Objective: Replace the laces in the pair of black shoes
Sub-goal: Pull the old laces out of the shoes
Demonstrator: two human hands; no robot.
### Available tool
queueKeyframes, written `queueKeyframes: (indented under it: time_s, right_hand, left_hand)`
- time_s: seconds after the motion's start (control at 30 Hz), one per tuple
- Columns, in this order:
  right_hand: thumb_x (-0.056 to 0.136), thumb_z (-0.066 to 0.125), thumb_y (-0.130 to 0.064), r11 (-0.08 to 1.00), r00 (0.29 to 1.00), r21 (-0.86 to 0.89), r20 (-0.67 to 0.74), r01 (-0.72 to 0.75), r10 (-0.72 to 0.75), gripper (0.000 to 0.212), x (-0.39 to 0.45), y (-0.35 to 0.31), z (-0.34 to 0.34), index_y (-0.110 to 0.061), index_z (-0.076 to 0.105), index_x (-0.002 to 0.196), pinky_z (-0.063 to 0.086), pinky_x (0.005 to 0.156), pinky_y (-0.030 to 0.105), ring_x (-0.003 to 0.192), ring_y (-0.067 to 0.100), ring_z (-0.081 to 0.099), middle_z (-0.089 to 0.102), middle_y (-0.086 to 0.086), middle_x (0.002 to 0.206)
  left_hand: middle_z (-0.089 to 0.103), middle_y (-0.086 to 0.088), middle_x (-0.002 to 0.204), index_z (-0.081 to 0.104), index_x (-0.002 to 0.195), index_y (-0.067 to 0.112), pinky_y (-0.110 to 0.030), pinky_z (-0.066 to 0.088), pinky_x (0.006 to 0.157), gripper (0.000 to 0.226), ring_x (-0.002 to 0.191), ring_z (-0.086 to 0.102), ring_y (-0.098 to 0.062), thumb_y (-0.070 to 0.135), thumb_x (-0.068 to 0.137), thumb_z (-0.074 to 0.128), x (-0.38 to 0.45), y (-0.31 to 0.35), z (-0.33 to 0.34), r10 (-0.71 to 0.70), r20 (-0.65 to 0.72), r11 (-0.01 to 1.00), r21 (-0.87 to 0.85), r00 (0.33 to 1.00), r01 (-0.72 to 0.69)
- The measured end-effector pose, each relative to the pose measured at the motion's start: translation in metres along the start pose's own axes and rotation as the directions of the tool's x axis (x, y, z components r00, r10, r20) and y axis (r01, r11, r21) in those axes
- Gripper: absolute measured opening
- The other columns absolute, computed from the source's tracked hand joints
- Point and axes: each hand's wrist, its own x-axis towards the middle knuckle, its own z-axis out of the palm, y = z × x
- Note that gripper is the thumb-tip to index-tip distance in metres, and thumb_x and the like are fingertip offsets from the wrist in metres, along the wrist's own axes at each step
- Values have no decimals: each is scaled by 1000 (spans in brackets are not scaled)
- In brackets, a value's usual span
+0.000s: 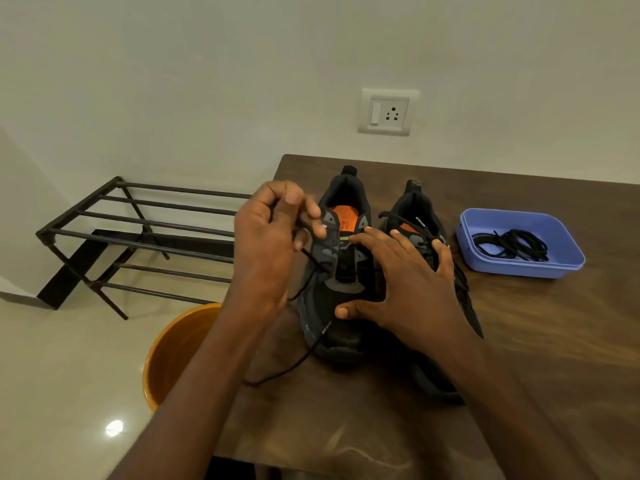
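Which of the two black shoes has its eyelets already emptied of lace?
The left shoe, under both hands: its eyelet rows look bare, and the left hand pinches a loose lace. The right shoe is laced.

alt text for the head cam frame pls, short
The left hand pinches a thin black lace running from the nearer black shoe on a dark wooden table, while the right hand lies flat over both shoes. A blue plastic tray beside them holds more laces.
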Motion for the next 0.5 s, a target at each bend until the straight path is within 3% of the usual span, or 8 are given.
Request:
queueKeyframes:
  time_s: [0.07, 0.13, 0.2, 0.33, 0.4, 0.5]
  right_hand:
    - [69, 65, -84, 1000, 1000, 0, -9, 2, -2, 105, -1, -1, 1, -53, 14, 156, -19, 120, 55, 158, 8, -1, 8, -24, 170]
    - [70, 64, -84, 1000, 1000, -2, -14, 4, -4, 105, 0, -2, 2, -52, 15, 156, -17, 120, 57, 158, 9, 0, 9, -23, 170]
    - [70, 62, -85, 1000, 1000, 7, -31, 4, -4, 102, 0, -1, 3, -53, 15, 156, -17, 121, 57, 158, 9, 1, 11, -23, 170]
    - [70, 58, -88, 1000, 1000, -8, -17, 4, -4, 103, -1, -1, 2, -52, 15, 156, -18, 120, 56, 158, 9, 1, 9, -24, 169]
    - [70, 59, -88, 1000, 1000, -9, -16, 3, -4, 104, -1, -1, 2, -52, 14, 157, -19, 120, 55, 158, 9, 1, 9, -24, 169]
    - [70, 59, -88, 1000, 1000, -9, -14, 0, 0, 104, 0, -2, 3, -52, 14, 156, -19, 120, 55, 158, 9, 1, 10, -23, 169]
  left_hand:
    - [68, -2, 89, 64, 99, 16, -21, 50, 63, 9, 73, 62, -10, 19, 105, 57, 0, -8, -5, 98, 94, 937, 325, 991, -123]
    - [64, 7, 100, 69, 106, 21, -20, 54, 76, 13, 89, 63, -4, 31, 98, 68, -5, -23, -7, 101, 259, 786, 571, 961, -236]
    - [56, 9, 106, 71, 107, 21, -10, 49, 77, 26, 94, 58, -2, 40, 89, 77, -5, -36, -3, 41, 386, 677, 668, 922, -310]
    - [44, 10, 105, 74, 96, 21, -8, 38, 72, 15, 91, 49, -4, 29, 87, 82, -5, -40, 2, -22, 387, 531, 786, 922, -317]
    - [46, 9, 103, 74, 88, 20, -12, 41, 74, 6, 91, 50, -7, 21, 88, 80, -4, -41, 1, 7, 366, 539, 782, 931, -312]
    - [59, 6, 98, 69, 84, 19, -31, 55, 79, 11, 94, 60, -11, 13, 90, 76, -3, -44, 0, 82, 305, 703, 657, 949, -272]
